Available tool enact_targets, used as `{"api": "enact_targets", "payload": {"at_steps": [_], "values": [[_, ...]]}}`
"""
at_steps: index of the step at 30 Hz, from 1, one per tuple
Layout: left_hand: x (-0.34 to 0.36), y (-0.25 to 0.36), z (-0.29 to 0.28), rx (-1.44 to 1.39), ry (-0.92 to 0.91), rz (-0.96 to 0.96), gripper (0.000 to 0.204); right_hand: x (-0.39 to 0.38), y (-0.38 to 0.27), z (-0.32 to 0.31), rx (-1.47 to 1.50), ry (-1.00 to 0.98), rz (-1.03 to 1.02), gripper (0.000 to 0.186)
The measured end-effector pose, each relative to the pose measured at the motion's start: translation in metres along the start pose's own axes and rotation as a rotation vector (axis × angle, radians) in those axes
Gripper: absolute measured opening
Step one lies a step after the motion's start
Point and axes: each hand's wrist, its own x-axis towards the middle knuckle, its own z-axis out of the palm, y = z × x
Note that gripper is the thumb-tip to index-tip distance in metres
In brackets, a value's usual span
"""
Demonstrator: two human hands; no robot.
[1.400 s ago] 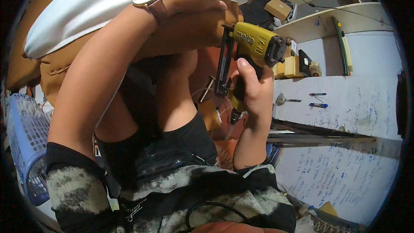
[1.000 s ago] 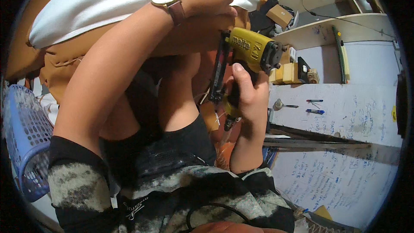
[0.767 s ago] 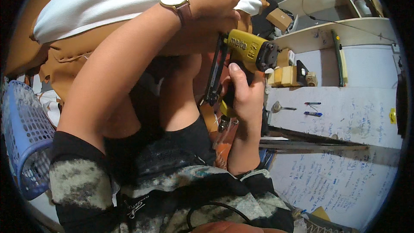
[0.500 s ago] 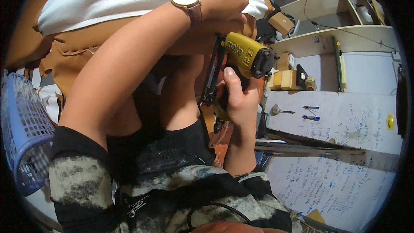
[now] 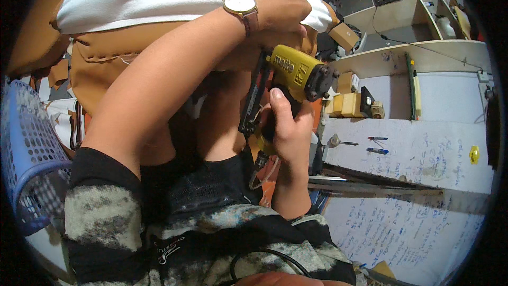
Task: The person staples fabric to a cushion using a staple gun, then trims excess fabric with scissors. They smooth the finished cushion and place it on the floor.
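Observation:
Across my lap lies a padded piece with a tan leather cover [image 5: 108, 50] and a white fabric top [image 5: 153, 0]. My left hand [image 5: 280, 6], a watch [image 5: 239, 4] on its wrist, is closed on the tan cover at the piece's right end. Its fingertips are mostly hidden underneath. Just below it, my right hand [image 5: 290, 124] is wrapped round the grip of a yellow air stapler [image 5: 295, 69]. The stapler's black magazine [image 5: 253, 95] slants down to the left, and its nose is close against the cover's underside; whether it touches I cannot tell.
A blue perforated plastic basket [image 5: 34, 132] stands at left. On the right is a white board with handwriting [image 5: 402, 153], holding pens [image 5: 378, 150] and yellow blocks [image 5: 349, 105]. Wooden compartments [image 5: 402, 29] and a cardboard box [image 5: 344, 37] lie farther back. An air hose [image 5: 270, 172] hangs below the stapler.
My left hand sits slightly lower and further right in the picture, still on the cover. The stapler has shifted slightly down and left. Both grips are unchanged.

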Motion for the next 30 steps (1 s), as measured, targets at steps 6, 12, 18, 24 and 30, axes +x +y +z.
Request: {"api": "enact_targets", "payload": {"at_steps": [6, 12, 18, 24, 30], "values": [[0.002, 0.0, -0.002, -0.021, -0.015, -0.012, 0.044, -0.003, 0.005, 0.017, -0.059, 0.013, -0.173, 0.028], [-0.001, 0.003, -0.001, -0.031, 0.003, -0.01, 0.044, -0.012, -0.002, 0.026, -0.042, 0.017, -0.118, 0.033], [-0.005, -0.009, -0.002, -0.039, -0.063, -0.087, 0.038, 0.002, 0.026, -0.009, 0.039, -0.232, 0.061, 0.035], [-0.087, -0.044, -0.145, -0.725, -0.122, -0.482, 0.046, -0.026, 0.155, -0.106, -0.115, -0.159, 0.238, 0.039], [-0.299, -0.041, -0.176, -0.461, 0.995, -1.127, 0.056, -0.057, 0.358, -0.126, -0.517, -0.329, 0.436, 0.065]]}}
